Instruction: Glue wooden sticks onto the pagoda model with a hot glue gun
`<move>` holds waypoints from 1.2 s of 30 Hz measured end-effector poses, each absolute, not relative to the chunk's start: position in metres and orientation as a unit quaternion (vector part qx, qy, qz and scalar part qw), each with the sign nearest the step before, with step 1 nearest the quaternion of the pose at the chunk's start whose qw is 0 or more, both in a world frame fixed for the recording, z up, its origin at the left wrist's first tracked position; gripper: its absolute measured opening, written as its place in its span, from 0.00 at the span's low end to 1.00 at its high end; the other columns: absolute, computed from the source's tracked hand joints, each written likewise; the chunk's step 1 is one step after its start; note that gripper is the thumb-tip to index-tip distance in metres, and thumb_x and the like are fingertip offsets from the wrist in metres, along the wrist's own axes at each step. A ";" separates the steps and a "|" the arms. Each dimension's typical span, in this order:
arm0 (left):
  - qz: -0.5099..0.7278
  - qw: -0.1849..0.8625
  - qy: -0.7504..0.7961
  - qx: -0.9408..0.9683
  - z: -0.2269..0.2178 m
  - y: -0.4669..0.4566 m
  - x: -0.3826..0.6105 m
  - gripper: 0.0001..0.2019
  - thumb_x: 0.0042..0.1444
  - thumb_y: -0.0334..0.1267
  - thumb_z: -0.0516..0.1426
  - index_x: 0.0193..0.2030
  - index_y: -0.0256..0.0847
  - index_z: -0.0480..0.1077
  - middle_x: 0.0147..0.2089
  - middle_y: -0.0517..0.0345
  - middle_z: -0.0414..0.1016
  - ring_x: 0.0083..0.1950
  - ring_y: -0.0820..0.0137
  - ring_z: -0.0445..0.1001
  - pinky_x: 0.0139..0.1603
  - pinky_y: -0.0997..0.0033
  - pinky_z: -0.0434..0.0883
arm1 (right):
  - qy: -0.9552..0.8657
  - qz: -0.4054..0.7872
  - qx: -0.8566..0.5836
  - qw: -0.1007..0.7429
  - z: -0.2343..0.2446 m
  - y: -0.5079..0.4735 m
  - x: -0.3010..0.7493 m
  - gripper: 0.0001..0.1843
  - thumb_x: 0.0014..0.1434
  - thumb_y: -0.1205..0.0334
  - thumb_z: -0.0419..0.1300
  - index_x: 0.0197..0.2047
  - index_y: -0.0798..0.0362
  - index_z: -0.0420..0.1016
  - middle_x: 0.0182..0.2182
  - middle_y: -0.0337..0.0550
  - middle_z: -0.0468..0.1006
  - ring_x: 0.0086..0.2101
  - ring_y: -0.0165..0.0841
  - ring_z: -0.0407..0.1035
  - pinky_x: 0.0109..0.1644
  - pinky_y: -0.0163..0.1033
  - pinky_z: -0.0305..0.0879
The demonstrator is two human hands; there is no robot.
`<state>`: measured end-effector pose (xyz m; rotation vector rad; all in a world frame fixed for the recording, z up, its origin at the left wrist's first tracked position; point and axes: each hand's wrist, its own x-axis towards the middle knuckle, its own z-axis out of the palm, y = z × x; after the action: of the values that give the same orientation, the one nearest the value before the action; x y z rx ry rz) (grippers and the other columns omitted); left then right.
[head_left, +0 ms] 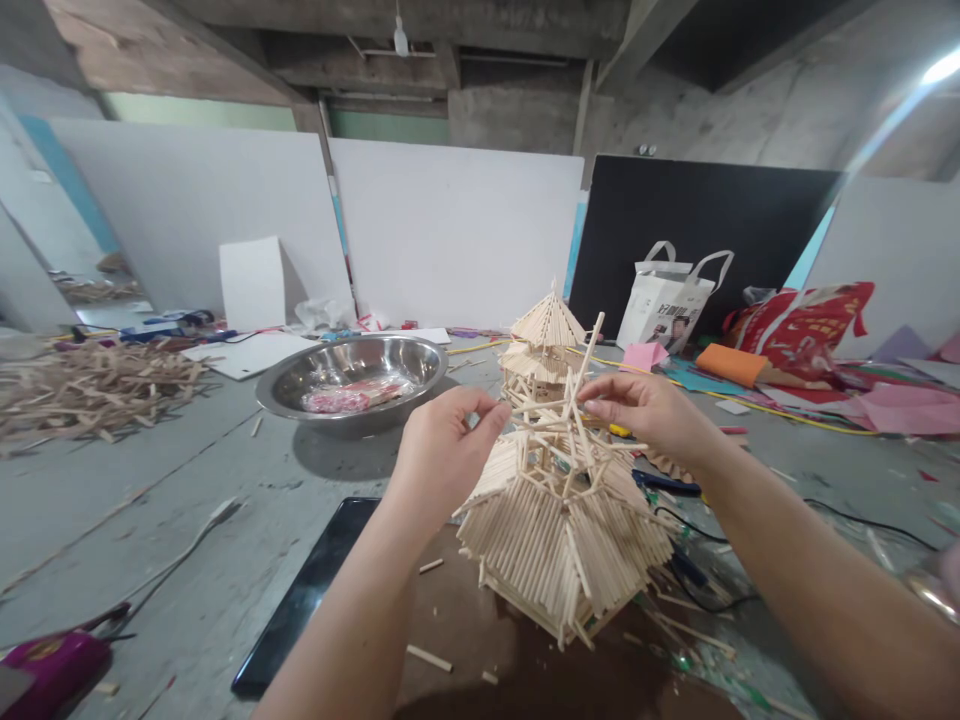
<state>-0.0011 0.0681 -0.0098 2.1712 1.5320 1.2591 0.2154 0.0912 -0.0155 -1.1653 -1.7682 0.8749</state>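
Bare forearms (337, 620) come up from the lower edge, with a stick-built model (562, 540) upright beyond and between them, its sloping roof of close-laid sticks facing the wearer. From its open top rises 1 long stick (592, 350), its axis steep, the upper end leaning right. It lies just left of the fingertips of the right hand (651, 410), which is nearer; the left hand (444, 450) is across the top, farther from it. On both hands thumb and forefinger curl toward each other beside the sticks; whether either pair grips anything, I cannot tell. Beneath the model, a brown board (465, 630) shows on a scrap-strewn grey surface (187, 470). A 2nd stick tower (549, 325) stands behind, a metal basin (345, 360) to the left. White panels (457, 230) and 1 black panel (705, 220) line the back under concrete beams (510, 20).
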 end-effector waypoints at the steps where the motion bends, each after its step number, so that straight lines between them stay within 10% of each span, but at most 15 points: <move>1: 0.423 0.102 0.520 0.735 -0.010 0.068 -0.001 0.11 0.49 0.43 0.52 0.22 0.41 0.69 0.16 0.62 0.61 0.22 0.75 0.60 0.20 0.75 0.53 | -0.703 0.346 -0.466 0.412 -0.015 0.091 0.215 0.09 0.46 0.58 0.59 0.31 0.54 0.71 0.28 0.40 0.75 0.31 0.30 0.69 0.39 0.39 0.65; 36: 0.395 0.066 0.524 0.752 -0.009 0.071 -0.003 0.12 0.50 0.43 0.51 0.24 0.41 0.71 0.22 0.59 0.68 0.24 0.75 0.61 0.25 0.74 0.56 | -0.699 0.343 -0.468 0.417 -0.014 0.090 0.213 0.09 0.46 0.58 0.59 0.30 0.53 0.71 0.27 0.40 0.74 0.31 0.30 0.69 0.38 0.39 0.66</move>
<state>-0.0034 0.0709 -0.0093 2.2679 1.5786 1.1905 0.2134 0.0899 -0.0139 -1.1759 -1.7559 0.8615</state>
